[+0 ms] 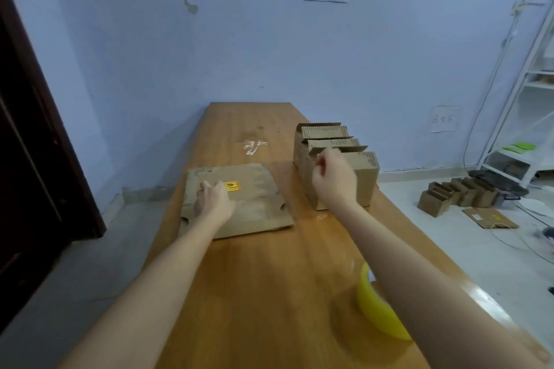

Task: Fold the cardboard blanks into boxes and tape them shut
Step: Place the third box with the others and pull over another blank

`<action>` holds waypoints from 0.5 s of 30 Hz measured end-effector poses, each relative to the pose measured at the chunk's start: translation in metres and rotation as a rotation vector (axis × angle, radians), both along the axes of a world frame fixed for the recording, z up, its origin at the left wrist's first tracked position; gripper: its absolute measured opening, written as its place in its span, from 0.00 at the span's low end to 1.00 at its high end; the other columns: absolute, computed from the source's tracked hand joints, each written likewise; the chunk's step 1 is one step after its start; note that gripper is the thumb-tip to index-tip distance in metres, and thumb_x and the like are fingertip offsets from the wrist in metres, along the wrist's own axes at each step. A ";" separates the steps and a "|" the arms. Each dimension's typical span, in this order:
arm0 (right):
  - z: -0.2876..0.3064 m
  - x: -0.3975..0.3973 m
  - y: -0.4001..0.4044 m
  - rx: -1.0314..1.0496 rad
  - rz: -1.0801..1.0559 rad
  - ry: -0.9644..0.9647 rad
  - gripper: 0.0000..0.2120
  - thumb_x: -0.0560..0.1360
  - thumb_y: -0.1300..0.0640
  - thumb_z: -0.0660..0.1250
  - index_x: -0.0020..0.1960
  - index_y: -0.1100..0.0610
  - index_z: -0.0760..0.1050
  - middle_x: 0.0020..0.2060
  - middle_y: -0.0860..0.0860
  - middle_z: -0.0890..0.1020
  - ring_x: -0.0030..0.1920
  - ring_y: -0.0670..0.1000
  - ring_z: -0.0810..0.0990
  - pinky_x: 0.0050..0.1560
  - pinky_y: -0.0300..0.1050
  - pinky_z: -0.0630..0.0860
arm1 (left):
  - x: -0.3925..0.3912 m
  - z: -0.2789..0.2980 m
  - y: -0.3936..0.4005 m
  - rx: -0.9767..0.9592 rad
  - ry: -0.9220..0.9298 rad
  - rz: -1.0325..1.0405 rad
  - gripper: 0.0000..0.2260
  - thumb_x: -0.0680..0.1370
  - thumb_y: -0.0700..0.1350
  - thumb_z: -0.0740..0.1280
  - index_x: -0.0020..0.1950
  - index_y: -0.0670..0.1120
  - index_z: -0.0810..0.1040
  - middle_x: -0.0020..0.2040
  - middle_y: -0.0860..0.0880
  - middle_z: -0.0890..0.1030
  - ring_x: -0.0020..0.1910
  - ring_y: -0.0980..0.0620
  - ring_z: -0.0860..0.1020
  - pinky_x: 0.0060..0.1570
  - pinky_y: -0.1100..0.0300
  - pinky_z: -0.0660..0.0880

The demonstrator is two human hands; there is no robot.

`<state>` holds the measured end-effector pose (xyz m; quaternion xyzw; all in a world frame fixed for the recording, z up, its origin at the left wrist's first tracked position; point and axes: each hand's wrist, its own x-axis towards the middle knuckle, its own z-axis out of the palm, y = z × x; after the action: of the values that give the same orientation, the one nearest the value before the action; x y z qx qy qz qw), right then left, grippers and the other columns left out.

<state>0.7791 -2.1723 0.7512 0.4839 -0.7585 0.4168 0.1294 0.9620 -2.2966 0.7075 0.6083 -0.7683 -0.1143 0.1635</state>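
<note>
A stack of flat cardboard blanks (257, 204) with a yellow-red sticker lies on the wooden table (269, 293) left of centre. My left hand (213, 199) rests on top of that stack, fingers loosely curled. Right of it stands a row of folded open-topped boxes (364, 180). My right hand (332, 178) is raised in front of the nearest box, fingers curled near its top flap; whether it holds the flap is unclear. A roll of yellow tape (377, 308) sits near the table's right front edge, partly hidden by my right forearm.
A dark door (33, 144) stands at the left. On the floor at the right lie more folded boxes (458, 193), a flat blank (490, 217) and cables beside a white shelf rack (527, 99). A scrap of clear tape (253, 145) lies on the far tabletop.
</note>
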 end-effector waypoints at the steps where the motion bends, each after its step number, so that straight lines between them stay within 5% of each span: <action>1: -0.004 0.014 -0.009 0.108 0.034 0.030 0.06 0.77 0.61 0.59 0.51 0.60 0.71 0.49 0.54 0.75 0.47 0.54 0.76 0.42 0.47 0.72 | 0.012 -0.002 -0.003 0.007 -0.001 0.014 0.14 0.78 0.44 0.63 0.61 0.41 0.71 0.63 0.39 0.67 0.57 0.41 0.72 0.52 0.51 0.73; 8: -0.048 0.093 -0.053 0.734 -0.138 -0.320 0.26 0.79 0.51 0.57 0.74 0.60 0.56 0.70 0.61 0.62 0.70 0.62 0.62 0.69 0.53 0.61 | 0.061 -0.024 -0.007 0.073 0.087 0.061 0.18 0.77 0.51 0.65 0.62 0.43 0.70 0.63 0.41 0.68 0.59 0.41 0.71 0.52 0.51 0.73; 15: -0.058 0.094 -0.046 0.785 -0.129 -0.307 0.27 0.80 0.50 0.56 0.74 0.61 0.56 0.71 0.60 0.63 0.70 0.60 0.62 0.69 0.52 0.61 | 0.065 -0.023 -0.008 0.179 0.380 0.153 0.23 0.74 0.50 0.69 0.63 0.42 0.66 0.62 0.40 0.68 0.57 0.40 0.74 0.49 0.52 0.73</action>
<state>0.8729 -2.2185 0.6936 0.3802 -0.8989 0.1548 -0.1532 1.0271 -2.3046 0.6849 0.6444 -0.6620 -0.2820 0.2590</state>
